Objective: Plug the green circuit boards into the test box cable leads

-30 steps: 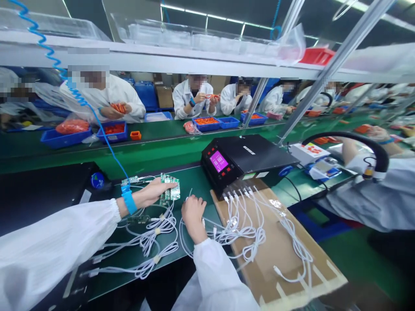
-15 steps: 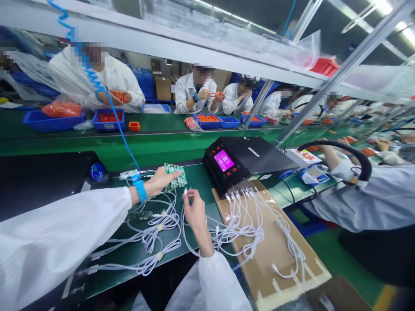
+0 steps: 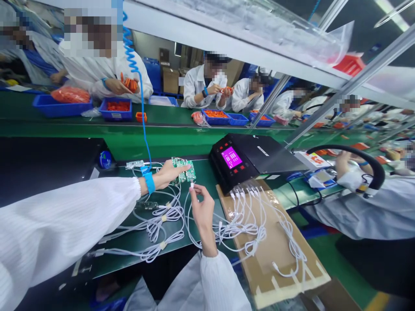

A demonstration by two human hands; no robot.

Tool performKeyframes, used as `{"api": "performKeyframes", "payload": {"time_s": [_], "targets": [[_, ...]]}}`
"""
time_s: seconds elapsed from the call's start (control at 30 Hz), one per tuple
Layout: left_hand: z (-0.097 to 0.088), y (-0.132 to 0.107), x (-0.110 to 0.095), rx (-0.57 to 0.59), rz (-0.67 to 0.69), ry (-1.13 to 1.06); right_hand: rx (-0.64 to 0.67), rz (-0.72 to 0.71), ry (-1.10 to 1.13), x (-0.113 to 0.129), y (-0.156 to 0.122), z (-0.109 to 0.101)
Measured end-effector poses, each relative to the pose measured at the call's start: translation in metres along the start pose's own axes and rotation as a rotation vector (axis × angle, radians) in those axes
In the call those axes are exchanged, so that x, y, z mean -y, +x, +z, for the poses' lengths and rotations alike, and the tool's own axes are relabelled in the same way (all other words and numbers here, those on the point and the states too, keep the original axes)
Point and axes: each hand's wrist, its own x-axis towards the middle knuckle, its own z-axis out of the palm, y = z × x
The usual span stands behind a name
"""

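Observation:
My left hand (image 3: 167, 172), with a blue strap on its wrist, is closed on a green circuit board panel (image 3: 183, 170) covered in small parts. Just below the board's right end, my right hand (image 3: 202, 207) pinches the white plug (image 3: 192, 185) of a USB cable. The plug's tip is at the lower edge of the board; whether it is inserted, I cannot tell. From the right hand the white cable (image 3: 187, 216) curves down to the table. Bundled white cables (image 3: 162, 224) lie below my left forearm.
A black tester (image 3: 259, 152) with a lit purple screen stands to the right, several white cables plugged into its front. Those cables run over a cardboard sheet (image 3: 275, 255). A black box (image 3: 48, 168) is at left. Co-workers sit behind blue bins (image 3: 63, 106) and at right.
The plug in my right hand has come up to the board's lower edge, where a small gap showed before. The camera view has shifted, moving the scene rightward.

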Motion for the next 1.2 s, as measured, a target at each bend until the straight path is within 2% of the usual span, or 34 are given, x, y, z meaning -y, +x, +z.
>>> {"api": "performKeyframes", "payload": {"time_s": [0.1,0.33,0.63,0.87,1.0,1.1,1.2], "targets": [[0.001,-0.003,-0.001,0.022,0.058,0.019,-0.013,-0.001,-0.014,-0.003,0.0,0.001],[0.003,-0.009,-0.003,0.003,0.073,0.036,-0.021,-0.048,-0.007,-0.005,0.0,0.0],[0.005,0.001,0.013,0.016,0.205,0.041,-0.105,-0.051,0.018,-0.008,0.0,0.005],[0.003,0.004,0.015,0.033,0.18,0.097,-0.091,-0.057,0.047,-0.014,0.001,0.01],[0.002,0.005,0.009,0.026,0.135,0.083,-0.053,-0.054,0.033,-0.015,0.006,0.01],[0.001,0.006,0.007,0.006,0.118,0.092,0.086,-0.07,-0.004,-0.014,0.019,0.0],[0.0,0.009,0.012,-0.02,0.14,0.172,0.22,0.011,-0.257,-0.011,0.04,-0.01]]}}
